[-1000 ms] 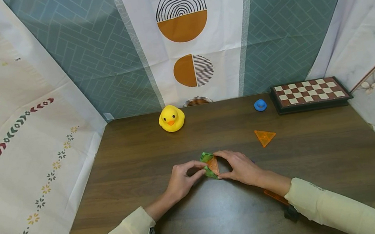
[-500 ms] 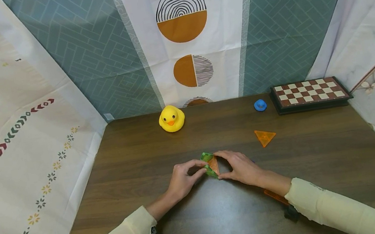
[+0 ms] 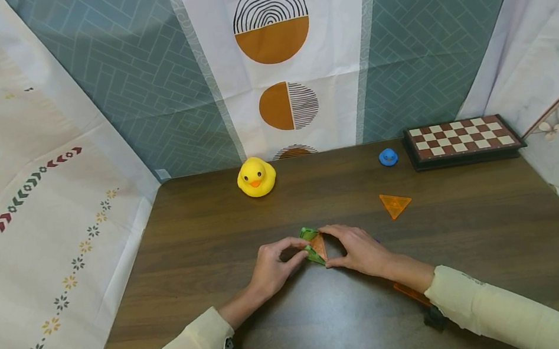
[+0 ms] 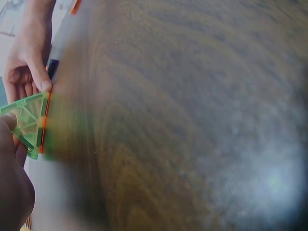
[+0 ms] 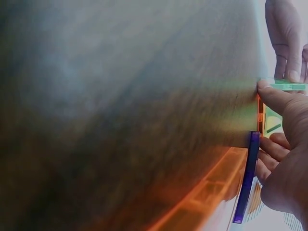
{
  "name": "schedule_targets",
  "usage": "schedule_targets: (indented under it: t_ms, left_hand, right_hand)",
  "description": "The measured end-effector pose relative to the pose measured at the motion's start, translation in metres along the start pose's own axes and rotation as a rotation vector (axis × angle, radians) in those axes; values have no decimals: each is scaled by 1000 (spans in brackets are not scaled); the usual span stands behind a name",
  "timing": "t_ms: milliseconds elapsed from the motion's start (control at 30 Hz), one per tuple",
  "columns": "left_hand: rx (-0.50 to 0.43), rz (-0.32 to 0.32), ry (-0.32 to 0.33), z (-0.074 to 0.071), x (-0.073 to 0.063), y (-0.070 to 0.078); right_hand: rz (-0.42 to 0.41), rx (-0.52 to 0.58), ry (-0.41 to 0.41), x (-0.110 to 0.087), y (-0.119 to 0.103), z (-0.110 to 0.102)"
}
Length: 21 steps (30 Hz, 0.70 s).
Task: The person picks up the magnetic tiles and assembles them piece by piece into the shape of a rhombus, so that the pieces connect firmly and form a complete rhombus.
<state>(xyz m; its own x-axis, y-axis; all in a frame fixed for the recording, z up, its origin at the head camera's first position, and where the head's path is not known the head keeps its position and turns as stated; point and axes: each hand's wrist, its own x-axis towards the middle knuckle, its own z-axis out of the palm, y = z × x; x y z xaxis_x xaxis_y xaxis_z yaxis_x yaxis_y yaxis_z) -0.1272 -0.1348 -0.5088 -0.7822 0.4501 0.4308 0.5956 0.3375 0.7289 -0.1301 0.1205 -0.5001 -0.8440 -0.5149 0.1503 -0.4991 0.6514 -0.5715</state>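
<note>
In the head view, two green triangular magnetic tiles (image 3: 315,256) lean together around a flat orange triangular magnetic tile (image 3: 317,245) in the table's middle. My left hand (image 3: 271,268) pinches the raised green tiles between thumb and fingertips. On the other side, my right hand (image 3: 357,250) spans the orange tile's edge, index finger at the far corner and thumb at the near one. The left wrist view shows a green tile (image 4: 30,122) standing upright on the orange edge. A purple tile (image 5: 246,178) stands beside my right fingers, mostly hidden by that hand in the head view.
A loose orange triangular tile (image 3: 395,204) lies to the right, and another orange tile (image 3: 411,293) shows under the right forearm. Along the back stand a yellow rubber duck (image 3: 255,178), a small blue duck (image 3: 388,157) and a chessboard box (image 3: 464,141).
The near green tile has tipped slightly inward between my left fingers. Both hands keep nearly the same place.
</note>
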Motion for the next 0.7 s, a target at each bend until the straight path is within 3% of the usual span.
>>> schedule_targets:
  t_ms: [367,700]
  left_hand:
    - [14,-10,-18,-3,-1,-1]
    - [128,22,48,-10,0,-8]
  right_hand:
    - [9,-2,-7,0,1,0]
    - [1,-6,-8,1,0,0]
